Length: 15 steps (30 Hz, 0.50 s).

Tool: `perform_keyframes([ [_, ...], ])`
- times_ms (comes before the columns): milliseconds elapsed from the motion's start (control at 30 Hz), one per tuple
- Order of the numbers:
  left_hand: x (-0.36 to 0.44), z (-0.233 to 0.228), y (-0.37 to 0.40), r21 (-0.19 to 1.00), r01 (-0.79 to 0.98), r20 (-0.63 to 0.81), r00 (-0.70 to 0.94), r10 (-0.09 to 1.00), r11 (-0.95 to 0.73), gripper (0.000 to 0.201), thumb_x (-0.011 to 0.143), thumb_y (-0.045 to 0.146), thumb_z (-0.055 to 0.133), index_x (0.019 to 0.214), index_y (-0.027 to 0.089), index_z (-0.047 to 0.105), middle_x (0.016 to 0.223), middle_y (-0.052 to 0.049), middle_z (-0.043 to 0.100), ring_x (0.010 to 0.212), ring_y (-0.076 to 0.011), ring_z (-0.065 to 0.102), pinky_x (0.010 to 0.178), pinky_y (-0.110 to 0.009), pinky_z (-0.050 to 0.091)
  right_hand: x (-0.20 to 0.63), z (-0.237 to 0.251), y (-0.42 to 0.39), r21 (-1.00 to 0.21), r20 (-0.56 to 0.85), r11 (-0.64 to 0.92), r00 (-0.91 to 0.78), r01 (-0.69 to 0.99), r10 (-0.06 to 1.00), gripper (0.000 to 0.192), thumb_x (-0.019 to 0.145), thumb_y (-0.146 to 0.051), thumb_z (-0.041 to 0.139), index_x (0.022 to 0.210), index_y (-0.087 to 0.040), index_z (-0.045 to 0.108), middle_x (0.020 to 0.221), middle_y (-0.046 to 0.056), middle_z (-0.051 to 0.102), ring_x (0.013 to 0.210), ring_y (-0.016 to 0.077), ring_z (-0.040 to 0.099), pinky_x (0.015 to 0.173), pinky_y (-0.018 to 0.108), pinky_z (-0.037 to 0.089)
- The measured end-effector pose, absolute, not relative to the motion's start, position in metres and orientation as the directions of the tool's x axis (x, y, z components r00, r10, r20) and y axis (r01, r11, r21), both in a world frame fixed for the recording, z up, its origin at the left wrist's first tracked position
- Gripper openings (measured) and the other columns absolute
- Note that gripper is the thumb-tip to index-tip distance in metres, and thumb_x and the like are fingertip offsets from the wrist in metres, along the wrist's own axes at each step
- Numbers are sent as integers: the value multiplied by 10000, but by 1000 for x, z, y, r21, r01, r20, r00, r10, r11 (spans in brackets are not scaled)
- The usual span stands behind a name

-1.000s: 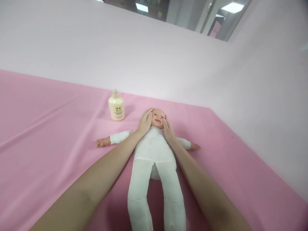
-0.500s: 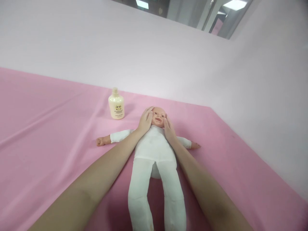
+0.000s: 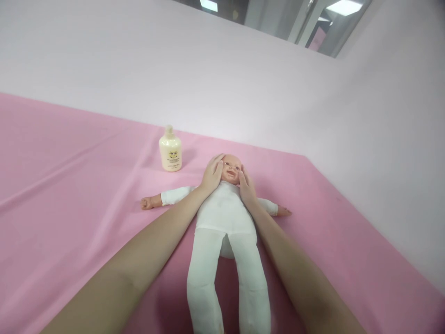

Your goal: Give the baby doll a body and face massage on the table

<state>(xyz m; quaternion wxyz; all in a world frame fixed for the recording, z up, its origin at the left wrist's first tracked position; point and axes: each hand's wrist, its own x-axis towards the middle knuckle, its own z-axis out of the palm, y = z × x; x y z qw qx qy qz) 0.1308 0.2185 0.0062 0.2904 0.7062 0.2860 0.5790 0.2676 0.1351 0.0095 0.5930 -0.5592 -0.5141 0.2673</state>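
A baby doll (image 3: 224, 218) in a white cloth suit lies on its back on the pink cloth, arms spread, legs toward me. My left hand (image 3: 212, 174) rests flat against the left side of the doll's head (image 3: 231, 168), fingers up along the cheek and temple. My right hand (image 3: 246, 188) lies against the other cheek, fingers extended. Both palms touch the head without gripping it. A cream lotion bottle (image 3: 170, 150) stands upright just left of the head, apart from my left hand.
The pink cloth (image 3: 69, 185) covers the whole surface and has a few long folds on the left. A pale wall (image 3: 243, 83) rises behind and to the right, close to the doll's head. A window strip shows at the top.
My hands stay on the doll's cheeks; the right fingertips have slid slightly down the cheek. The view has shifted a little.
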Motion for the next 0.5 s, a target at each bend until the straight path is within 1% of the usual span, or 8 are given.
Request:
perform_keyframes([
  [167,133,5,219,744,62,651,158,742,-665,465,998,432,272,1294,188,536,1373,-87,544,1311,-182,477,1172,-403,334,270,9,136,-928,333,250,311,277,890,641,902,-602,429,1443,-259,395,1504,21,427,1389,212,404,1172,417,327],
  [333,134,3,221,745,47,652,161,741,-666,462,998,422,284,1306,177,525,1386,-91,531,1317,-174,469,1177,-380,327,272,5,138,-932,320,243,297,270,899,659,906,-614,405,1467,-274,349,1515,9,409,1401,211,387,1184,440,303],
  [500,135,3,221,738,67,655,167,737,-672,460,999,418,269,1307,191,524,1382,-86,534,1317,-176,469,1175,-392,328,274,3,138,-933,311,224,315,282,897,665,902,-621,399,1471,-281,339,1510,5,418,1411,212,373,1181,458,303],
])
